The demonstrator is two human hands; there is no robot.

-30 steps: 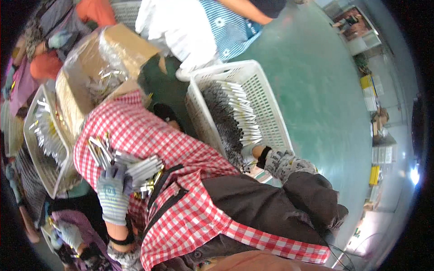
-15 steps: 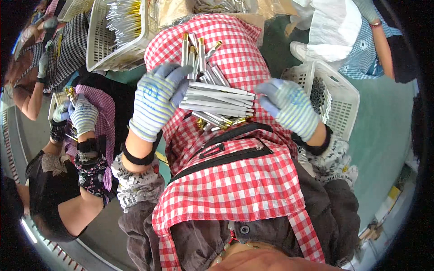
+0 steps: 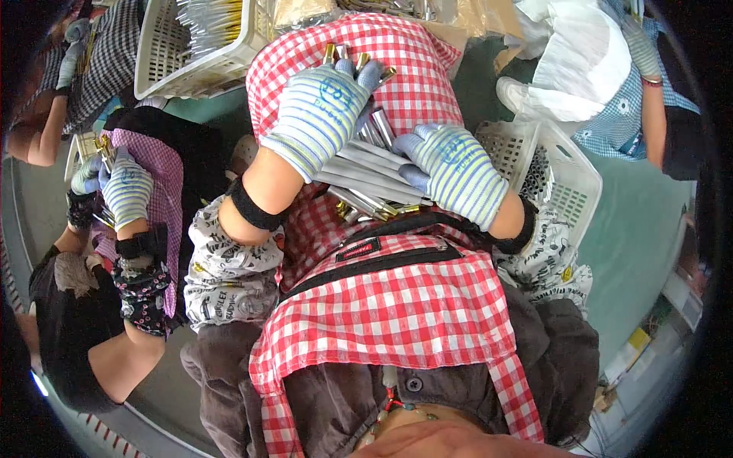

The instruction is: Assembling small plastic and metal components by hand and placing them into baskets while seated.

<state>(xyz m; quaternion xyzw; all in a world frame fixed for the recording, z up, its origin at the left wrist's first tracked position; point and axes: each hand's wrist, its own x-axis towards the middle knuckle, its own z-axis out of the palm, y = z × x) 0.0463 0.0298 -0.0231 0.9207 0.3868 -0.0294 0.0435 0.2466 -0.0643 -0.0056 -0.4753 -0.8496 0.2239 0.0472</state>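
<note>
On my lap, over a red-and-white checked apron, lies a pile of slim pale-grey tubes. My left hand, in a striped knit glove, is closed over the far part of the pile; brass-coloured tube ends stick out past its fingers. My right hand, gloved alike, has its thumb and fingers around the right ends of the pale tubes. Shorter brass-ended metal tubes lie beneath, nearest my waist. My left palm and the tubes under it are hidden.
A white crate of long silver and yellow-tipped rods stands at far left. Another white crate with metal tubes is at my right. A co-worker's gloved hands hold brass-ended pieces at left. A person in blue sits at far right.
My left hand has moved right and away from me, onto the brass-ended tubes. My right hand has come left onto the ends of the pale tubes.
</note>
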